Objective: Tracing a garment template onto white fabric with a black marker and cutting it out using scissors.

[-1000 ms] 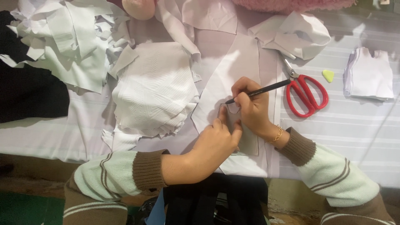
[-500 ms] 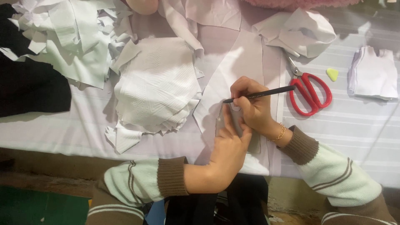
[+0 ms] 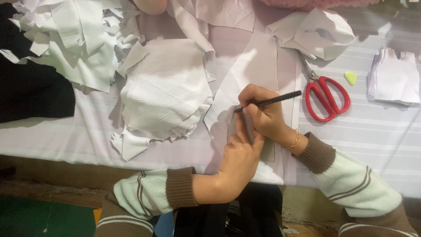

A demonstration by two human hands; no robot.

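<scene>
While the left hand (image 3: 239, 151) pressed flat on a grey template (image 3: 263, 147) to keep it from shifting, the right hand (image 3: 263, 116) pinched a black pencil (image 3: 272, 101) at its edge, mid-frame. Red scissors (image 3: 326, 96) lay just right; bare striped tablecloth (image 3: 377, 131) beyond gave elbow room.

The grey template (image 3: 266, 151) lies mostly hidden under both hands. The black pencil (image 3: 280, 98) has its tip too small to tell whether it touches. Far above the right grip (image 3: 262, 115), pink fabric (image 3: 315, 3) is cut off by the edge.
</scene>
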